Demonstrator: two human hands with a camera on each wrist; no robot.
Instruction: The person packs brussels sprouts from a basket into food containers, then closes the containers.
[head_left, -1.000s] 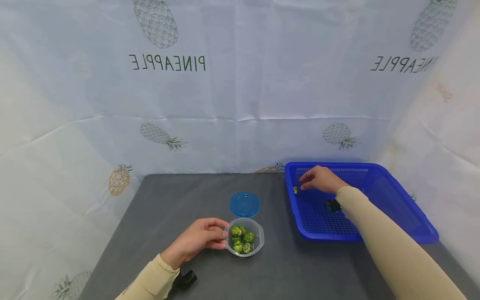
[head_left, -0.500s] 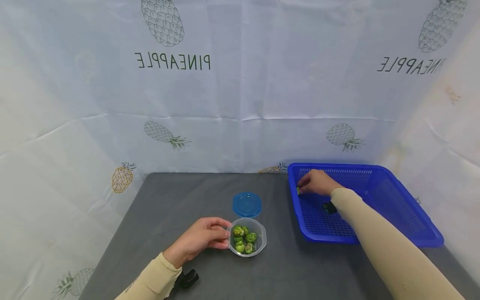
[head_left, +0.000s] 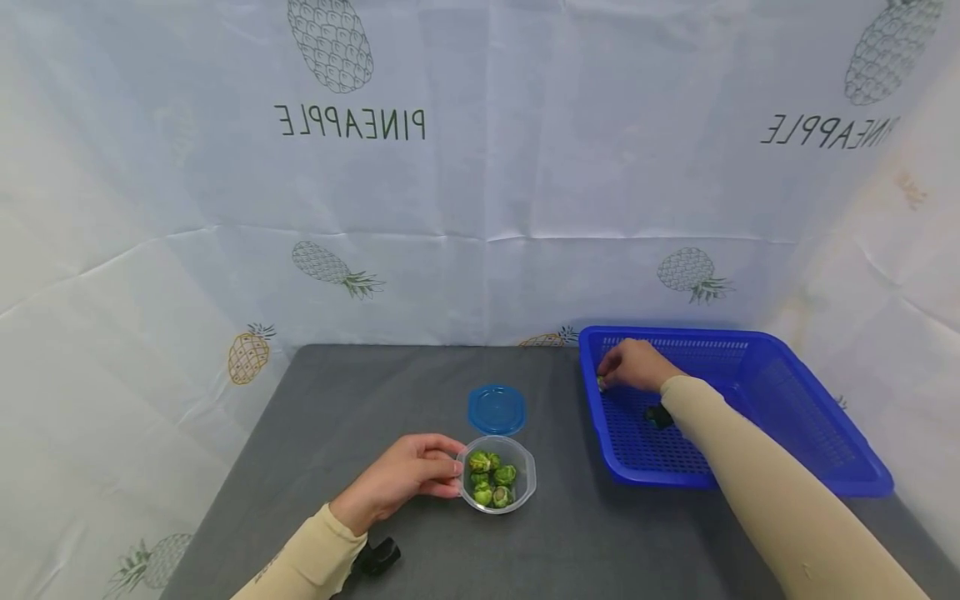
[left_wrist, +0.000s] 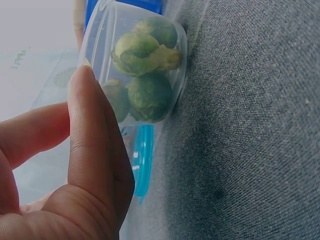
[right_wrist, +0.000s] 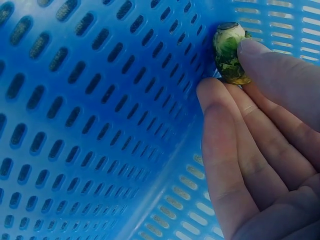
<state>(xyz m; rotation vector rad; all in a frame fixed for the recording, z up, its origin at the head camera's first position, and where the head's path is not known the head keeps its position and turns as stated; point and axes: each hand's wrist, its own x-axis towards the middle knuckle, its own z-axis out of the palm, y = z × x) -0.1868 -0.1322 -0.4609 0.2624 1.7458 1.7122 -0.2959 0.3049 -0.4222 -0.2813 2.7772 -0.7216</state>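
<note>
My left hand (head_left: 408, 475) holds the left rim of a clear plastic container (head_left: 528, 483) between thumb and fingers. Several green Brussels sprouts (head_left: 504, 475) sit in the container; the left wrist view shows them through its wall (left_wrist: 182, 75). Inside the blue basket (head_left: 660, 477), at its far left corner, my right hand (head_left: 637, 365) pinches one Brussels sprout (right_wrist: 230, 50). Its thumb lies on one side of that sprout and the fingers on the other, close to the perforated wall. The hand covers most of this sprout in the head view.
A translucent blue lid (head_left: 497, 408) lies just behind the container on the grey table (head_left: 360, 392). The basket stands at the right, its raised rim around the right hand. White pineapple-print cloth (head_left: 450, 283) hangs behind and at both sides.
My right fingers have come down and closed on the sprout in the basket corner, and the sprout has tipped. The left hand stays at the container; the whole view has shifted slightly.
</note>
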